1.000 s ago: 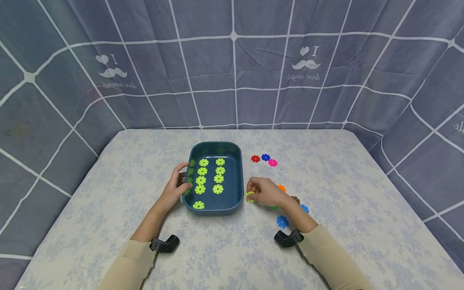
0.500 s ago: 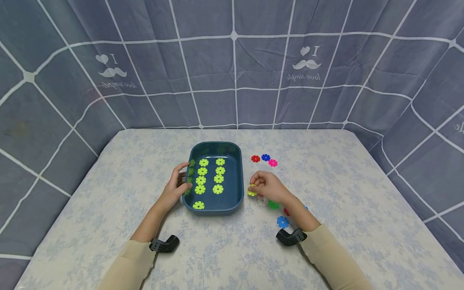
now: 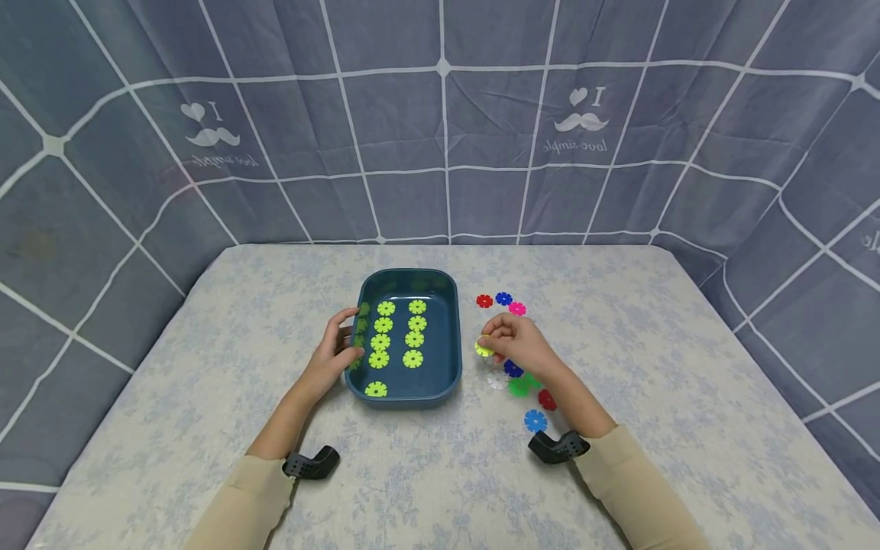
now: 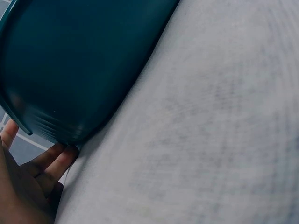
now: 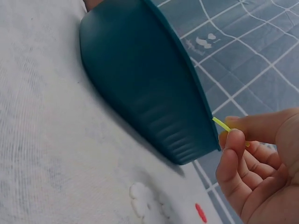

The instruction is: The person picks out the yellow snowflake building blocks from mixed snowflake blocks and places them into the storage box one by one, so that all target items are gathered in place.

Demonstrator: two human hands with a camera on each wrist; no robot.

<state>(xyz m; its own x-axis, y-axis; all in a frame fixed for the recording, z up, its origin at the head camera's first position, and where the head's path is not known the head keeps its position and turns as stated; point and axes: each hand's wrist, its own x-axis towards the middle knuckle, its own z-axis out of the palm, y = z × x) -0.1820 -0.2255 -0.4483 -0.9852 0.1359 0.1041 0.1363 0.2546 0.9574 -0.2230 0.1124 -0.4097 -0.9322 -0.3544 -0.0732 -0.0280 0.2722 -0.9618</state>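
Note:
In the head view, my right hand (image 3: 519,344) pinches a yellow-green notched plastic disc (image 3: 483,347) between thumb and fingers, just right of a dark teal bin (image 3: 440,393). The right wrist view shows that disc (image 5: 221,124) edge-on, off the cloth. My left hand (image 3: 328,357) holds the bin's left side, thumb at the rim and fingers against the outer wall. In the left wrist view, fingers (image 4: 60,161) touch the bin's outside (image 4: 84,70). Inside the bin, yellow-green discs (image 3: 380,341) lie in two columns, one disc (image 3: 376,389) apart near the front.
Loose discs lie right of the bin: red (image 3: 484,301), blue (image 3: 504,299) and pink (image 3: 517,308) farther back, with white (image 3: 498,380), green (image 3: 519,386), red (image 3: 547,399) and light blue (image 3: 535,421) nearer. A patterned cloth (image 3: 412,481) covers the table; a grey curtain (image 3: 495,122) hangs behind.
My right hand has moved up and slightly right with the yellow-green disc, uncovering a dark blue disc and others below it. The left hand and bin stay in place.

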